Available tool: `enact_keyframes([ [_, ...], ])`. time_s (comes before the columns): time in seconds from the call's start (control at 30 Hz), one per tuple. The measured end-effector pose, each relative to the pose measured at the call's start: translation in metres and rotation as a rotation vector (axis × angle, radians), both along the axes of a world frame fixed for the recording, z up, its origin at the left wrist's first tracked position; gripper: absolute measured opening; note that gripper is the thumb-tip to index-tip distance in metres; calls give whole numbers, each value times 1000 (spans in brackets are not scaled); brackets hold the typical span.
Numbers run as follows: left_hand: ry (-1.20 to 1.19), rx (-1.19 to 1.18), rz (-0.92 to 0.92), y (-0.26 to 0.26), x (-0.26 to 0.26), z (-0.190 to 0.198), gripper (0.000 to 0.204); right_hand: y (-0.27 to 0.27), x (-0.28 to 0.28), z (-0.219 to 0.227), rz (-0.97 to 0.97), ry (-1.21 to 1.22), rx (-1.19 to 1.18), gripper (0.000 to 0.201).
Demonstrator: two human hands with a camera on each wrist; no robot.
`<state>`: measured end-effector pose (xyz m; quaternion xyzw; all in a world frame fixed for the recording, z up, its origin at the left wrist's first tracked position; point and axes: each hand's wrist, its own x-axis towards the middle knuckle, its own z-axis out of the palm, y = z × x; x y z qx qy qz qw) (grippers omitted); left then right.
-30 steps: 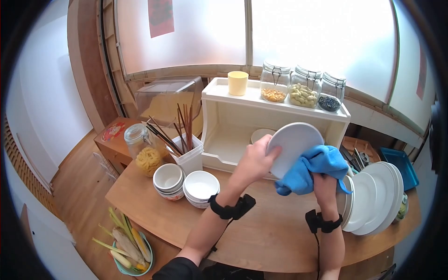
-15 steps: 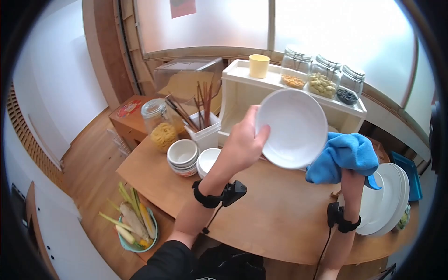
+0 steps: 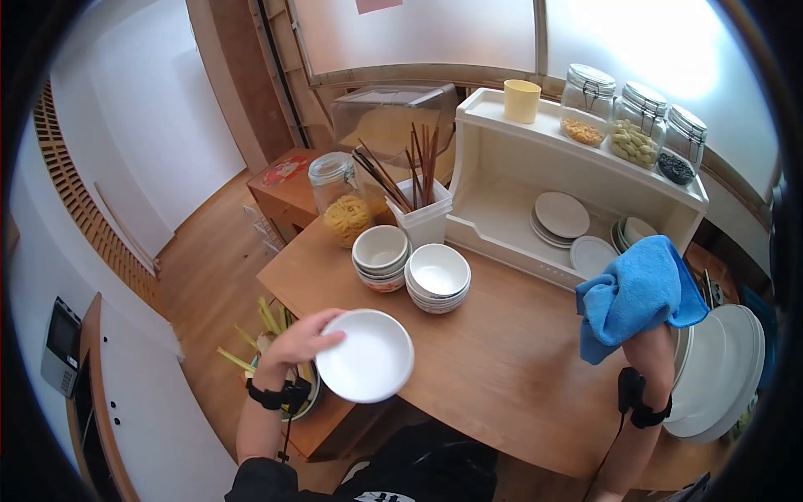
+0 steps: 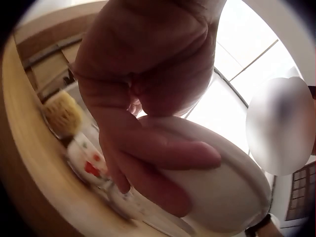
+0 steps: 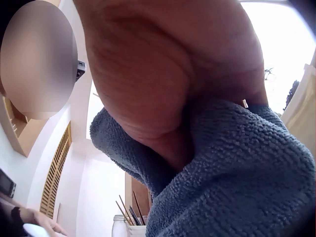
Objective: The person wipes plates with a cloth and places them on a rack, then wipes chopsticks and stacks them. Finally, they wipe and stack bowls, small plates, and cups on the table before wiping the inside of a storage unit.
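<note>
Out over the table's front left edge, my left hand (image 3: 299, 341) grips a shallow white bowl (image 3: 368, 358) by its rim, thumb on the inside. In the left wrist view my fingers spread along the underside of the bowl (image 4: 222, 197). My right hand (image 5: 148, 64) holds a bunched blue cloth (image 3: 636, 293) that covers most of the fingers, above the right side of the table. Two stacks of small bowls, the left one (image 3: 381, 249) and the right one (image 3: 438, 273), stand just beyond the held bowl.
A white shelf unit (image 3: 493, 180) at the back holds small plates (image 3: 562, 214), with jars (image 3: 637, 125) and a yellow cup (image 3: 522, 100) on top. Large plates (image 3: 719, 368) stand upright at right. Chopsticks in a white holder (image 3: 425, 219) and a pasta jar (image 3: 345, 209) stand back left; vegetables (image 3: 266, 322) lie below.
My left hand has carried the bowl from beside the cloth, left and down towards the table's front left edge. The cloth in my right hand has come away from the bowl. The view has turned left.
</note>
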<state>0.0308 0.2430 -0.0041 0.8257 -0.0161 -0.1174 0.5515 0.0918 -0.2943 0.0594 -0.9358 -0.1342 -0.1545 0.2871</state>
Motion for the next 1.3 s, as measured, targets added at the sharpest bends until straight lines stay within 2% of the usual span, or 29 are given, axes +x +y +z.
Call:
enact_keyframes([
  [0.03,-11,-37,128,20,-1,-14,45,0,0,2,-1,15,8,45],
  [0.13,-99,-150,362,65,3,-38,43,2,1,-1,32,-22,10,43],
  [0.2,-155,-139,518,101,20,-66,43,2,3,-3,49,-48,6,42],
  [0.33,-145,-207,704,96,34,-60,43,5,5,-5,75,-84,1,41],
  [0.37,-158,-234,725,107,43,-74,43,5,5,-6,81,-91,2,40],
  [0.63,-183,-187,783,95,59,-79,44,2,5,-8,74,-108,6,38],
  [0.77,-190,-128,790,92,67,-79,43,12,1,4,46,-14,54,39],
  [0.97,-176,-24,800,80,71,-71,37,5,13,-4,213,-73,-37,42],
  [1.07,-57,195,783,77,67,-59,33,8,11,1,225,-83,-54,45],
  [1.17,-791,1389,790,92,57,-79,29,3,15,-6,190,-116,-65,47],
  [1.2,-833,1193,776,72,55,-58,28,0,17,-9,181,-134,-75,47],
  [1.27,-884,803,733,-11,36,18,27,-4,16,-9,167,-88,-48,48],
  [1.3,-710,557,644,-40,33,36,25,-6,17,-9,172,-57,-46,50],
])
